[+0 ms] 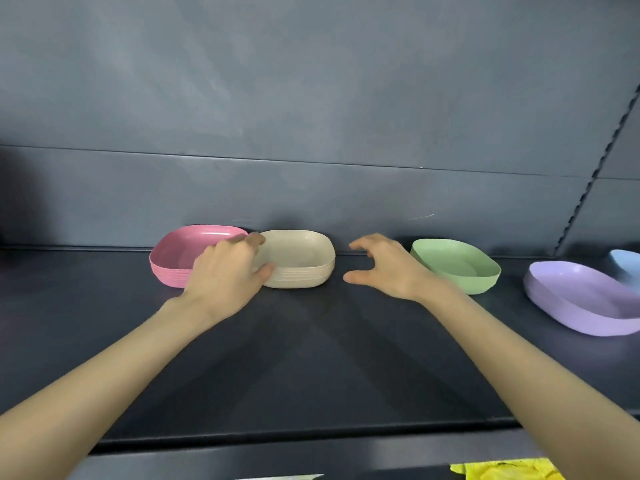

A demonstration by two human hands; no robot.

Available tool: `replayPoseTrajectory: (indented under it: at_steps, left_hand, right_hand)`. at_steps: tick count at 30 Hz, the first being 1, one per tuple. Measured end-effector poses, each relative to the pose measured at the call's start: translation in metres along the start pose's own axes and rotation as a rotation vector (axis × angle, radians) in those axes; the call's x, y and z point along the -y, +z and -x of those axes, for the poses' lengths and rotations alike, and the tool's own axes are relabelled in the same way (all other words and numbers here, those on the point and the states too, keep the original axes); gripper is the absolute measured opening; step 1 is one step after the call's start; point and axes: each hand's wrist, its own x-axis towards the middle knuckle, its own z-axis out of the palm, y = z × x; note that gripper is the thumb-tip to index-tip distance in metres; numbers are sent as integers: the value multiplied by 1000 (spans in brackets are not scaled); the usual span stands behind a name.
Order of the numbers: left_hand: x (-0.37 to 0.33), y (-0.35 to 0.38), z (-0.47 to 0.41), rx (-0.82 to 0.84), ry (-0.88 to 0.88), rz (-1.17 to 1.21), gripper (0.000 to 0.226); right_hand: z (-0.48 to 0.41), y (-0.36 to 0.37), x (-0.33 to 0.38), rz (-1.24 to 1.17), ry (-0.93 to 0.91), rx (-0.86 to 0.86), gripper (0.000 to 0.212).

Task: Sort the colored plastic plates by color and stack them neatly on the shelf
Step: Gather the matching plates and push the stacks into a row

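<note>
Two layered stacks, one pink stack (173, 259) and one beige stack (304, 258), one green plate (457, 268), one purple plate (581, 306), one blue plate (627, 261) cut off by the frame edge, one shelf (311, 358), two hands, left hand (225, 271), right hand (388, 268)

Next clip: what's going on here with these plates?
A person is sorting plastic plates on a dark shelf. The left hand grips the left edge of the beige stack, which sits right beside the pink stack near the back wall. The right hand is open, with curved fingers, just right of the beige stack and not touching it. Further right sit a green plate, a purple plate and a blue plate, cut off by the frame edge.
</note>
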Motion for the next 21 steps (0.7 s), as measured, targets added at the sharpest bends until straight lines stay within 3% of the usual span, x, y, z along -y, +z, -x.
replayPoseTrajectory:
  at_steps: [11,16,21]
  left_hand:
    - [-125,-66,-23,-109,477,55,53]
    - [-206,-72,6,-147,577,39,54]
    - [-283,-54,50,-112,548,95,55]
  right_hand:
    - [88,-131,-22,140,34,-317,56]
    - [168,-179,-57,208,70,-411,52]
    - [246,-206,-109,277,126,-411,54]
